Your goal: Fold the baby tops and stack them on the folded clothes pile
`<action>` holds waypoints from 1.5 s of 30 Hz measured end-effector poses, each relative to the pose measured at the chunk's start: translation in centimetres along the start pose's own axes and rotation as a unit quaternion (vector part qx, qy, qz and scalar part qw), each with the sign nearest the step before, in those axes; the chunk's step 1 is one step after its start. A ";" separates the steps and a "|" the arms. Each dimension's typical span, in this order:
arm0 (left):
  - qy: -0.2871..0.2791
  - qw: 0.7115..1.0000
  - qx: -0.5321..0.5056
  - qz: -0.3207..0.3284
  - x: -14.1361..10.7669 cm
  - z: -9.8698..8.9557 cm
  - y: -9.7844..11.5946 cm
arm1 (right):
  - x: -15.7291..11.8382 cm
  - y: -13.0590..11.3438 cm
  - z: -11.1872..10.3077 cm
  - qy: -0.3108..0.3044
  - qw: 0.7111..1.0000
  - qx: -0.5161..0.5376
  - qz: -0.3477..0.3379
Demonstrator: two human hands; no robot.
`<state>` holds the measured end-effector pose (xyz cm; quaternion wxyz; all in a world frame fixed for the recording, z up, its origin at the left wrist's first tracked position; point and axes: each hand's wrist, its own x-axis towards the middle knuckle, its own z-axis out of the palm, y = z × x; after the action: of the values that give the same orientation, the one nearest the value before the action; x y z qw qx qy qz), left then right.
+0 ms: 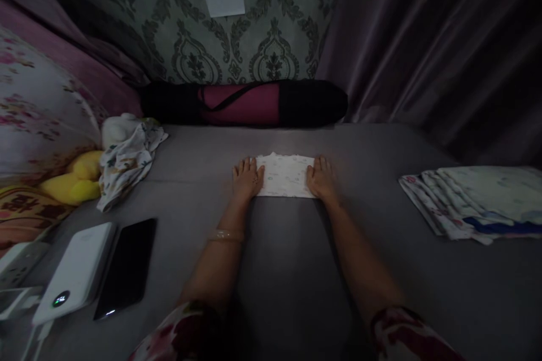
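Observation:
A small white cloth point(285, 176) with a faint pale print lies folded into a flat rectangle on the grey sheet. My left hand point(246, 179) rests flat at its left edge, fingers stretched forward on the sheet and the thumb against the cloth. At the opposite edge, my right hand point(322, 179) lies in the same way, its thumb touching the cloth's side. Both hands are open and press down rather than grip. The cloth's short ends are partly covered by the thumbs.
A stack of folded cloths point(486, 194) lies at right. On the left are a black phone point(127, 268), a white power bank point(76, 271), a power strip point(19, 262), a yellow plush toy point(76, 180) and a crumpled printed cloth point(129, 163). A black-and-pink long bag point(241, 104) lies along the wall.

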<state>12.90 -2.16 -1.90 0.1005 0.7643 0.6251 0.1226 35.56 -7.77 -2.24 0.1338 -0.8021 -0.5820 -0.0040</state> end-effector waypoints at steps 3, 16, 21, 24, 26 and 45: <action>-0.020 1.000 -0.005 -0.013 0.0 -0.7 0.3 | 0.1 0.0 -0.6 -0.017 1.000 0.014 -0.004; -0.024 0.999 0.035 -0.016 0.3 -1.4 0.4 | 0.3 -0.8 -0.3 -0.028 0.999 -0.007 -0.037; -0.022 1.000 0.007 -0.019 0.3 -1.6 0.3 | -0.4 -2.4 -1.0 0.016 0.999 -0.019 -0.040; -0.020 1.000 0.006 -0.016 0.2 -1.7 0.4 | -1.0 -3.7 -1.1 0.005 0.997 -0.019 -0.079; -0.022 1.000 0.005 -0.022 0.2 -1.7 0.3 | -1.2 -4.2 -0.9 -0.027 0.996 -0.022 -0.088; 0.040 0.998 -0.016 -0.049 0.3 -3.1 -0.7 | -2.8 -9.0 -1.0 -0.041 0.983 0.020 -0.177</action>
<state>11.35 -1.72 0.80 0.0930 0.7254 0.6634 0.1581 26.39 -8.04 0.13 0.1227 -0.6829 -0.7200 0.0165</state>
